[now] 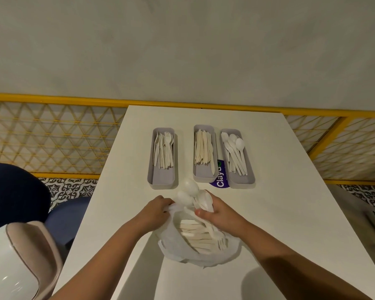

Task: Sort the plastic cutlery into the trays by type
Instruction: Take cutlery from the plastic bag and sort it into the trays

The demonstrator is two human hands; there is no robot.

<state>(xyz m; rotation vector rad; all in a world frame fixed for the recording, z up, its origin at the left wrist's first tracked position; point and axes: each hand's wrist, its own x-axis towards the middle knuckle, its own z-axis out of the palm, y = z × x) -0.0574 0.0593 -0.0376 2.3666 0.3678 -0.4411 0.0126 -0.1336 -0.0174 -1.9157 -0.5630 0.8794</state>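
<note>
Now left hand (pixel 160 207) pinches bag (pixel 175 253) rim — right hand (pixel 218 212) grips spoons (pixel 191 188).

Three grey trays stand in a row at the centre of the frame: the left tray (pixel 162 180) of forks (pixel 166 150), the middle tray (pixel 204 176) of knives (pixel 202 148) and the right tray (pixel 243 180) of spoons (pixel 235 152). Each pile is too bunched to count. One purple sticker (pixel 220 182) shows between the middle and right trays. One white bag (pixel 182 252) lies at lower centre on the one table (pixel 290 191). Two hands meet there: the left hand (pixel 160 207) on the bag's rim, and the right hand (pixel 217 211) around one held bunch (pixel 195 195) showing three spoon bowls.
</note>
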